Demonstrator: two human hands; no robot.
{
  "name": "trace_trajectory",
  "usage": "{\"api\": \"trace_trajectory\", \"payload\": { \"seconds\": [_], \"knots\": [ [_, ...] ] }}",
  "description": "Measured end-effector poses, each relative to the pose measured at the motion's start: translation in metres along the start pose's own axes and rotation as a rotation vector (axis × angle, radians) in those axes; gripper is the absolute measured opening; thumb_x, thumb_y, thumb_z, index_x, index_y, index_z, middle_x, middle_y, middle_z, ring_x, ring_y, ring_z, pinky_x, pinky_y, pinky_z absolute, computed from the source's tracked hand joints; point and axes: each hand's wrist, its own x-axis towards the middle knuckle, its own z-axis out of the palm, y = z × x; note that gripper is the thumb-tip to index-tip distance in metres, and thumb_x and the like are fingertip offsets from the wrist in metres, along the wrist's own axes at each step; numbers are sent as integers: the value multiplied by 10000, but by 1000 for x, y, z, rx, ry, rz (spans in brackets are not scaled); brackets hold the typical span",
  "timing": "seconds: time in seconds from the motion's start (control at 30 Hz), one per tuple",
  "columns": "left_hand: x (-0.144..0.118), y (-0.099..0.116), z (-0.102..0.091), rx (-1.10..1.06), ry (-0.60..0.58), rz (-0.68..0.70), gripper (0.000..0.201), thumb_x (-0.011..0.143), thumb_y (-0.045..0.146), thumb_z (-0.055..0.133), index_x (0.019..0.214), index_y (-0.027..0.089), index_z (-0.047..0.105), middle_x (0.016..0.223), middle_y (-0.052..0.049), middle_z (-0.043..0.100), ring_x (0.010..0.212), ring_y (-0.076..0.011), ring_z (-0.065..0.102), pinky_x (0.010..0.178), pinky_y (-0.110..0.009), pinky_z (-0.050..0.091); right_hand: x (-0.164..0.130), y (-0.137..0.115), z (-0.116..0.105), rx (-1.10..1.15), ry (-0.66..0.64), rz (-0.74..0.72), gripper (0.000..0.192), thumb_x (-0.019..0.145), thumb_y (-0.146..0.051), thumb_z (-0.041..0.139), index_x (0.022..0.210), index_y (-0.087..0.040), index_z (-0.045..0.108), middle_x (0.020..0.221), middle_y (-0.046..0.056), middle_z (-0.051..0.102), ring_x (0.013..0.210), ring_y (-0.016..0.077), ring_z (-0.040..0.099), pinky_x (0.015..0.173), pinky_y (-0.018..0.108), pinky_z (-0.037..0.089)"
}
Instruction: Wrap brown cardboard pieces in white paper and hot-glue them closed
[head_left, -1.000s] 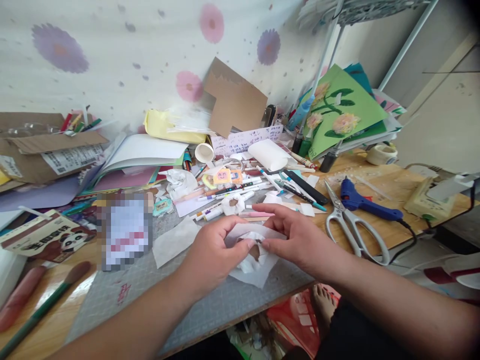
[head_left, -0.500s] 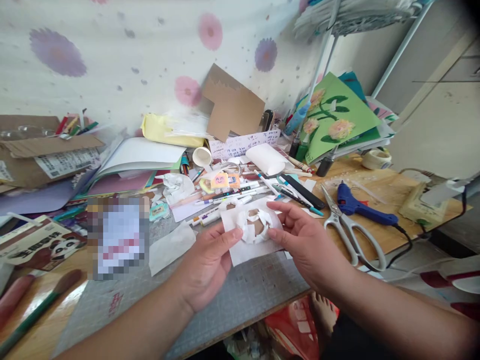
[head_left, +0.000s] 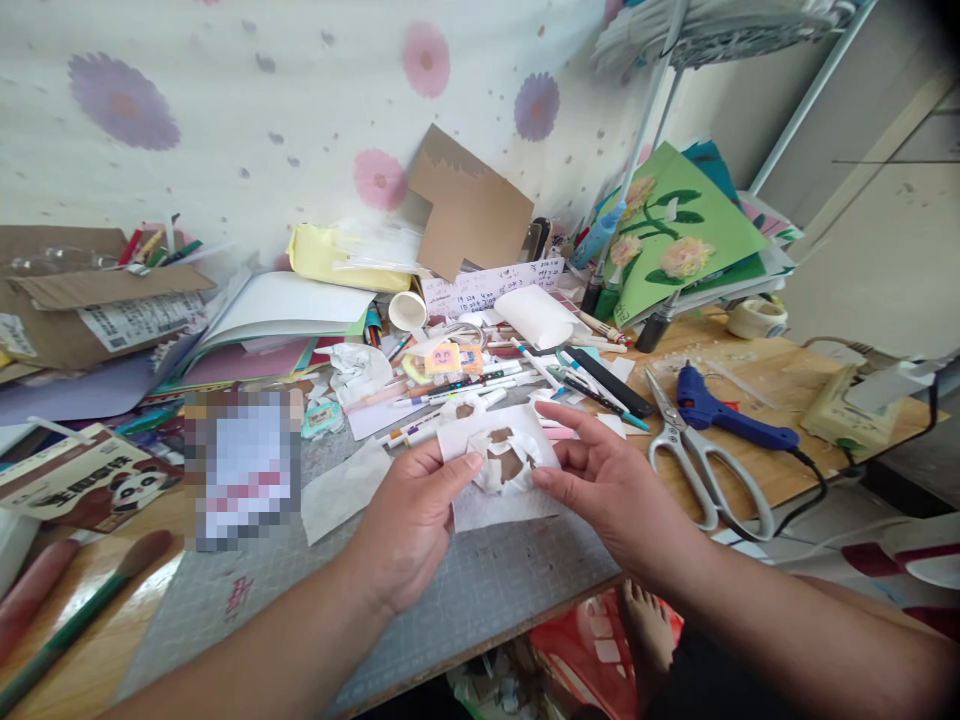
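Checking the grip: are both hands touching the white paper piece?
Touching. The head view shows the left hand pinching the white paper piece's left edge, the right hand its right edge.

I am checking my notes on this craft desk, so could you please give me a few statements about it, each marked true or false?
1. Both hands hold a white paper with a torn hole. True: the left hand and right hand pinch the paper from either side.
2. The scissors lie left of the hands. False: the scissors lie to the right, on the wooden desk.
3. A blue glue gun lies beside the scissors. True: the glue gun lies just right of them.
4. The paper lies flat on the cutting mat. False: it is held up above the mat.
5. The green card with flowers lies under the hands. False: the card leans at the back right.
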Motion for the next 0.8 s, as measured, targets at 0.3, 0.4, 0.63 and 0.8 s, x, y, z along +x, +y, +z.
{"api": "trace_trajectory", "payload": {
  "seconds": [0.3, 0.4, 0.63, 0.8],
  "knots": [
    [-1, 0, 0, 142, 17, 20, 248, 748, 207, 668, 993, 177, 696, 937, -65, 732, 878, -196, 645, 809, -311, 463, -3, -4, -3, 131, 16, -17, 564, 691, -146, 692, 1204, -236, 475, 735, -51, 634, 679, 93, 589, 624, 215, 429],
    [-1, 2, 2, 70, 3, -49, 226, 746, 194, 666, 966, 164, 704, 882, -70, 740, 813, -194, 661, 762, -302, 477, -1, -3, -2, 85, 52, -13, 570, 678, -144, 690, 1198, -215, 468, 698, -55, 620, 648, 98, 582, 601, 219, 426],
    [-2, 0, 6, -114, -5, -130, 196, 785, 229, 628, 923, 118, 711, 816, -95, 742, 729, -178, 665, 709, -281, 497, 2, 2, 2, 31, 85, -66, 548, 697, -186, 678, 1197, -217, 455, 751, -37, 627, 678, 103, 574, 616, 221, 431],
    [-6, -3, 12, -67, 98, -82, 135, 756, 199, 650, 837, 109, 710, 718, -83, 735, 601, -155, 644, 610, -262, 485, 2, 2, 2, -63, 99, -56, 535, 709, -228, 685, 1195, -214, 463, 657, -56, 586, 585, 95, 545, 513, 196, 399]
  ]
}}
